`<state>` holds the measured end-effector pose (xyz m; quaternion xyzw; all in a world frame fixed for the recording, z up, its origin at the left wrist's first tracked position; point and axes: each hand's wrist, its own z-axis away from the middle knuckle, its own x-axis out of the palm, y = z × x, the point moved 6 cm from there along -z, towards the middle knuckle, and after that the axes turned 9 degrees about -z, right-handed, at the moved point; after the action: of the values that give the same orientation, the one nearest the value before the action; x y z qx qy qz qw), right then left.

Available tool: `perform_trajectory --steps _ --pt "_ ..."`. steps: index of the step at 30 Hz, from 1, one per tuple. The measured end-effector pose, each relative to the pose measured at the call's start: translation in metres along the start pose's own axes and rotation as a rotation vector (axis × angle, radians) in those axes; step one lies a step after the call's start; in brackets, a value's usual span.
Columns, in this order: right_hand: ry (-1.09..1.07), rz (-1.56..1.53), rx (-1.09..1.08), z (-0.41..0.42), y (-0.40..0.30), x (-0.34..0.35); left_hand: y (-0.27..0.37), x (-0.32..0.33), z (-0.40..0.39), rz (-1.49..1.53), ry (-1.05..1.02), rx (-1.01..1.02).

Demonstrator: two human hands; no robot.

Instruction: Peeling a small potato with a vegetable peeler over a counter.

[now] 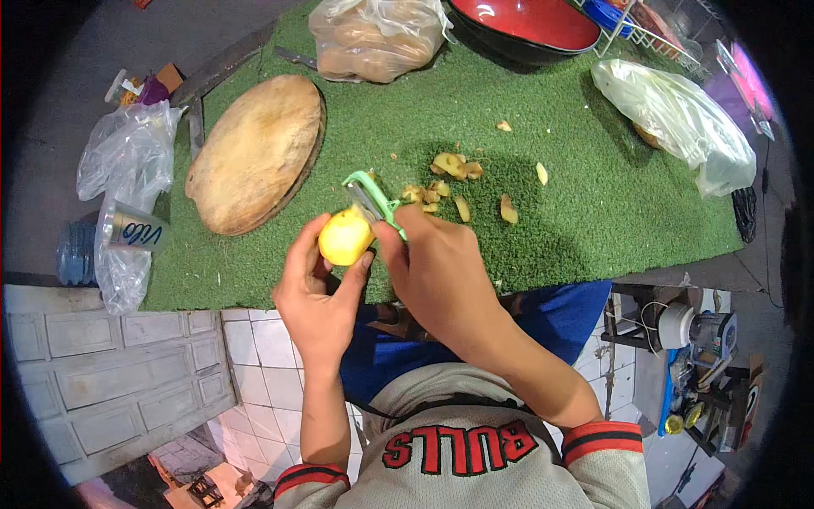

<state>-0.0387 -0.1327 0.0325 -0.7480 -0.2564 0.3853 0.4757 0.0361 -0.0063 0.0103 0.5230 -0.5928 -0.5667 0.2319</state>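
Note:
Between the fingers and thumb of my left hand is a peeled yellow potato, held just above the near part of the table. My right hand grips a green peeler by its handle. The peeler's metal blade lies against the potato's upper right side. Part of the handle is hidden by my right fingers. Several brown and yellow peelings are scattered on the green mat beyond my right hand.
A round wooden cutting board lies at the left, with a metal cup and clear plastic bag beyond it. Along the back are a filled plastic bag, a red-and-black bowl and a wire rack. Another bag rests at the right.

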Motion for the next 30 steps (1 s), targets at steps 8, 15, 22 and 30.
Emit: perform_trajectory --steps 8,15,22,30 --pt "0.079 -0.073 -0.011 -0.018 -0.007 -0.026 0.007 -0.012 0.001 0.112 0.045 -0.030" --pt "0.078 0.016 -0.064 -0.045 -0.018 -0.048 0.011 -0.008 -0.013 0.035 0.040 0.017" --pt "-0.038 0.082 -0.015 -0.046 -0.014 -0.050 0.021 -0.002 -0.014 0.022 0.014 0.060" --pt "-0.093 0.184 -0.089 -0.042 -0.011 -0.046 0.015 0.006 -0.013 -0.133 -0.029 0.030"
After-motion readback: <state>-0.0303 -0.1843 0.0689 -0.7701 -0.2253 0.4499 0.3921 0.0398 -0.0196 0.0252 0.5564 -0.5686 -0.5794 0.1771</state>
